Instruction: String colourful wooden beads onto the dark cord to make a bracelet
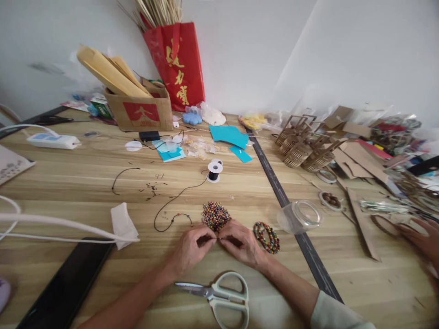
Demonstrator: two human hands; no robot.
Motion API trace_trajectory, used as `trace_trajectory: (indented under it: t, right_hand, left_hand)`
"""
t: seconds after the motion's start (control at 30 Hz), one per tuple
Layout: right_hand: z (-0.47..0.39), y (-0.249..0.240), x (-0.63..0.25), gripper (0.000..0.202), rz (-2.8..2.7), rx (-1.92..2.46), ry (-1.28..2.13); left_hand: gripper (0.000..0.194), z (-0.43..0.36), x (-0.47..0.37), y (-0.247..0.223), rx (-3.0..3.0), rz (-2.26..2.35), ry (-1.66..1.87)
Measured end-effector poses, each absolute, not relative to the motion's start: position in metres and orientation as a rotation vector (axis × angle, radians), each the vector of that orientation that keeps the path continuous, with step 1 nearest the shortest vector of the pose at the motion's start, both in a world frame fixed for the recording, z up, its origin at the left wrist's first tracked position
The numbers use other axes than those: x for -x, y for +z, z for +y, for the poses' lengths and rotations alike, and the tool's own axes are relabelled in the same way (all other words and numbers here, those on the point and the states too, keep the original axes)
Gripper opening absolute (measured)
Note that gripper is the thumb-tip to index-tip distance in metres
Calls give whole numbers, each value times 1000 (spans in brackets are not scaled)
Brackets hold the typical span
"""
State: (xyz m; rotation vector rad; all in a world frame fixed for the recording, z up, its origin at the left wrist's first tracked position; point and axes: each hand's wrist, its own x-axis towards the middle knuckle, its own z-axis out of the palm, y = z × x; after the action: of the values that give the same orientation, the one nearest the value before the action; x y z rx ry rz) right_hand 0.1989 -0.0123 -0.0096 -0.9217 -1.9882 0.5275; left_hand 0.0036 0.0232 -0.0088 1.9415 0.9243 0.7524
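Note:
In front of me both hands are closed in a pinch, their fingertips meeting at the near edge of a pile of small multicoloured beads [215, 214]. A thin black cord [176, 196] runs from a white spool [215, 168], loops left with a few beads on it, and reaches my left hand [192, 249], which pinches it. My right hand [242, 243] pinches something tiny, hidden between the fingertips. Right of that hand lies a coiled beaded bracelet [266, 237]. Scissors [224, 292] with pale green handles lie below the hands, blades pointing left.
A clear plastic jar [300, 217] lies at right. Small woven baskets [302, 148] stand behind it. Another person's hand [423, 237] is at the right edge. White cables [68, 221] and a black device [68, 283] occupy the left. A cardboard box [140, 109] and red bag [180, 68] stand behind.

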Motion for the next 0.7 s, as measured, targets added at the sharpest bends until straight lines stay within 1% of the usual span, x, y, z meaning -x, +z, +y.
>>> trace_trajectory:
  t: [0.7]
  right_hand:
    - [-12, -9, -200, 7, -2039, 905, 531]
  left_hand:
    - [11, 23, -4, -9, -1944, 927, 712]
